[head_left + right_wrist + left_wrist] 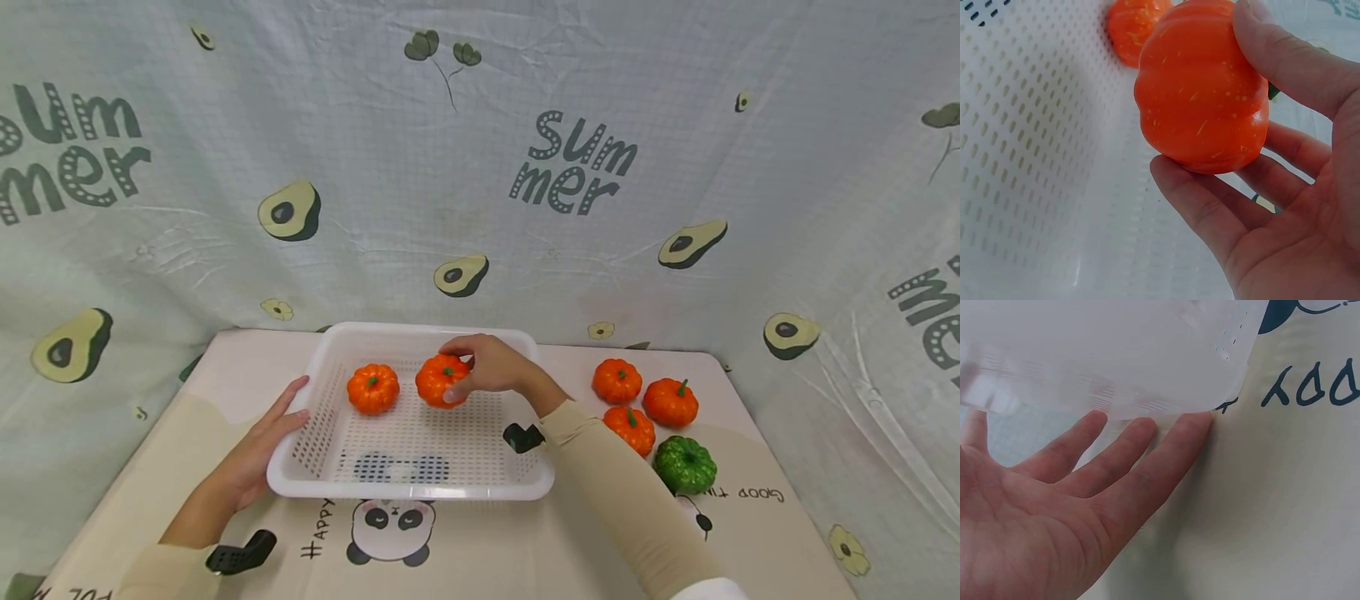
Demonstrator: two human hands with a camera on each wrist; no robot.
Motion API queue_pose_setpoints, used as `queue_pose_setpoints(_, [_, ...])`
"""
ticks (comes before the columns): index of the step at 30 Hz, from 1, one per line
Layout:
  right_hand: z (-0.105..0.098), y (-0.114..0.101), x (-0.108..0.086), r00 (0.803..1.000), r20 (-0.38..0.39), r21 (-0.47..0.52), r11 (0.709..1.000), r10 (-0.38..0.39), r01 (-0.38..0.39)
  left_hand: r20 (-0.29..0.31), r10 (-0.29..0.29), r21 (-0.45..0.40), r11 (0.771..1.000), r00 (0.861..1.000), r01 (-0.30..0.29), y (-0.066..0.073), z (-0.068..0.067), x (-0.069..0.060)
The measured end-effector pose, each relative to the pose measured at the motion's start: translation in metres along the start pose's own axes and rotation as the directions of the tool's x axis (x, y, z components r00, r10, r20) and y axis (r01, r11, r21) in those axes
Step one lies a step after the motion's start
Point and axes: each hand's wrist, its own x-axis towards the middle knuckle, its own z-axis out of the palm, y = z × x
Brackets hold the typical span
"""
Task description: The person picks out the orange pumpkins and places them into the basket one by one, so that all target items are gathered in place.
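My right hand (491, 364) grips a small orange pumpkin (437, 382) between thumb and fingers, over the white perforated basket (480, 492). In the right wrist view the held pumpkin (1200, 94) fills the space between thumb and fingertips, apart from a second orange pumpkin (1135, 31). That second pumpkin (372, 389) sits inside the basket on the left. At the basket's left side, my left hand (258, 450) has its fingers spread and touching the wall. The left wrist view shows the left hand's (1085, 494) extended fingertips against the basket's side (1129, 381).
To the right of the basket, several more pumpkins lie on the table: orange ones (617, 382), (671, 403) and a green one (686, 465). A printed cloth (450, 167) hangs behind the table and along its sides. A panda print (392, 533) marks the table cover in front.
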Motion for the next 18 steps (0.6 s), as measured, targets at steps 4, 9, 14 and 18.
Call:
queue_pose_setpoints(4, [0.003,0.0,0.004,1.0,-0.006,0.013,1.0,0.005,-0.005,0.003,0.003,-0.002,1.0,1.0,-0.003,0.0,0.0,-0.001])
queue_pose_setpoints(9, [0.008,0.001,0.008,1.0,-0.016,0.025,0.999,0.021,-0.021,-0.001,0.001,0.005,1.0,1.0,-0.001,0.001,0.001,-0.002])
queue_pose_setpoints(14, [0.012,0.0,0.012,0.999,-0.028,0.02,0.999,0.036,-0.035,0.001,-0.001,0.003,1.0,1.0,0.001,0.001,0.001,-0.002])
queue_pose_setpoints(18, [0.015,0.0,0.013,0.998,-0.04,0.016,0.999,0.046,-0.045,0.002,0.005,0.005,1.0,1.0,-0.005,0.001,0.001,-0.001])
